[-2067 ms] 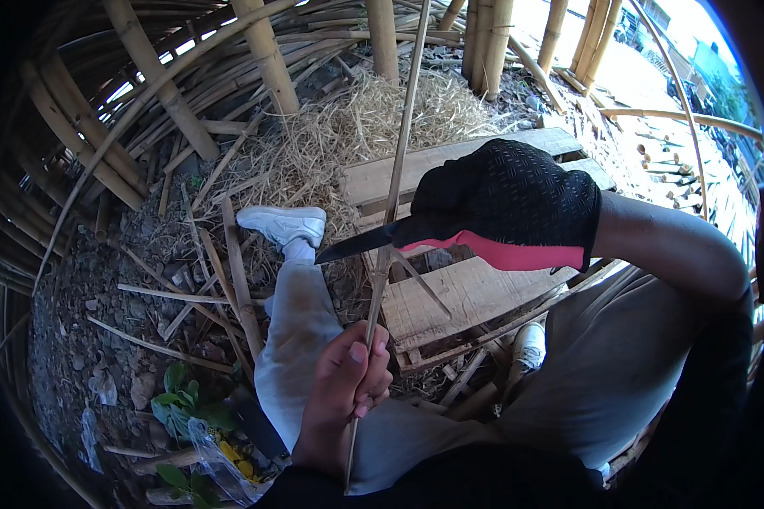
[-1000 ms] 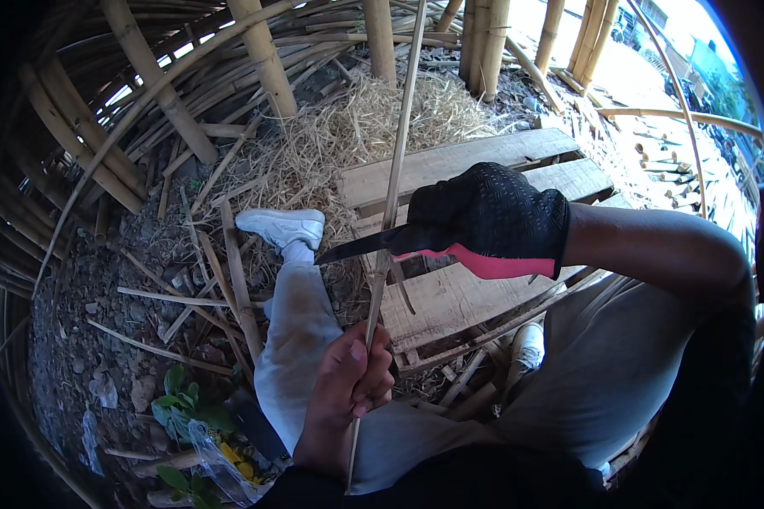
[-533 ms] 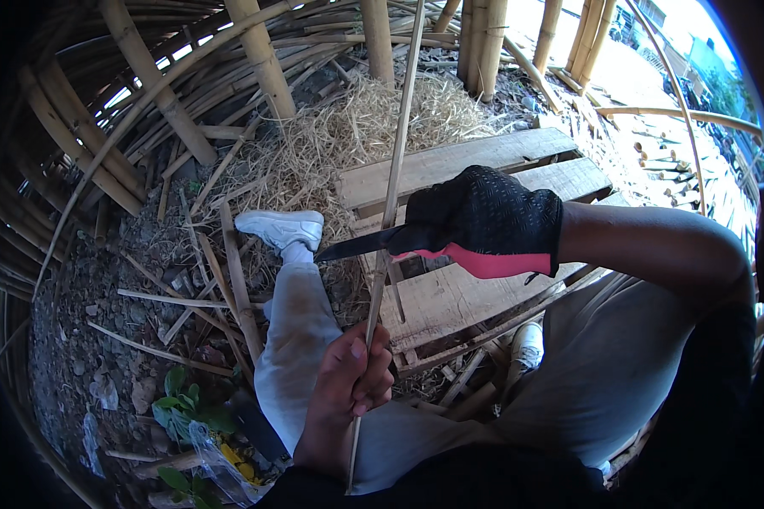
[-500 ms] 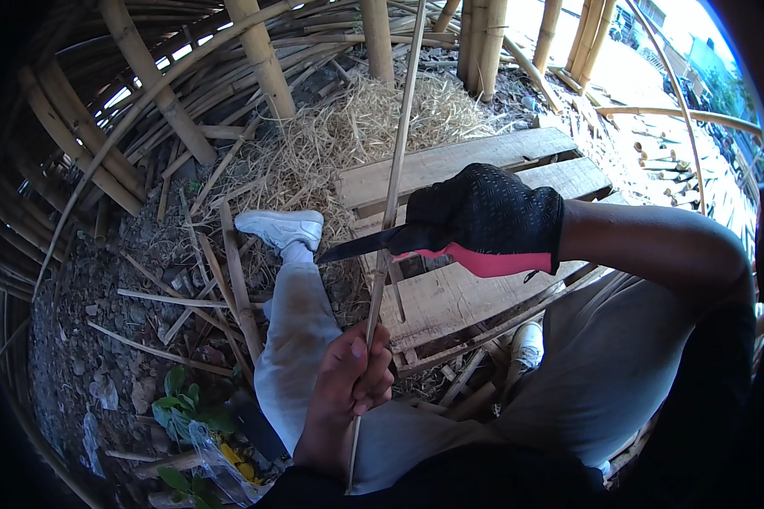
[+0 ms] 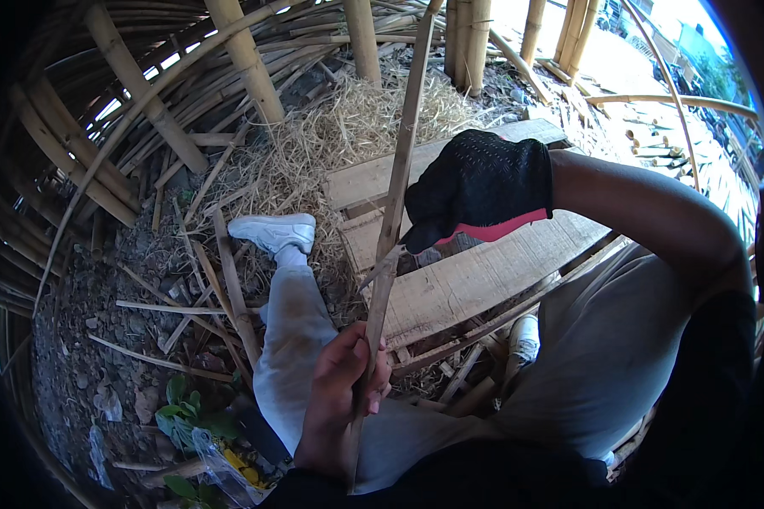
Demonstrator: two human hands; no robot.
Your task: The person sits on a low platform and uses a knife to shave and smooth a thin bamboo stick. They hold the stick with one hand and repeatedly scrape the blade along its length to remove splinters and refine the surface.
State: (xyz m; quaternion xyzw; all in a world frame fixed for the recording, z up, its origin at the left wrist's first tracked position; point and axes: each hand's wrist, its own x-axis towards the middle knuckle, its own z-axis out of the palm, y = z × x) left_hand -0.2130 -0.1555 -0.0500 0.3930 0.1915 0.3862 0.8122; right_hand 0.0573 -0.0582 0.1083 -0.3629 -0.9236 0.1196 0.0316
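My bare left hand (image 5: 341, 386) is closed round the lower part of a long bamboo strip (image 5: 399, 174), which slants upward and away in front of me, its broad face showing. In a black and pink glove, my right hand (image 5: 484, 188) is closed on a knife (image 5: 380, 266). The handle is hidden inside the fist. The blade lies across the strip above my left hand, seemingly touching it, its tip pointing down and left.
A low slatted wooden platform (image 5: 475, 284) stands before me. Beyond it lies a heap of pale shavings (image 5: 339, 140) among upright bamboo poles (image 5: 246, 64). Loose bamboo pieces (image 5: 229, 293) litter the ground at left, near a leafy plant (image 5: 178, 411) and clear plastic (image 5: 221, 458).
The strip has turned from its narrow edge to its broad face. My right hand has risen slightly, and the blade now angles more steeply downward. My left hand has barely moved.
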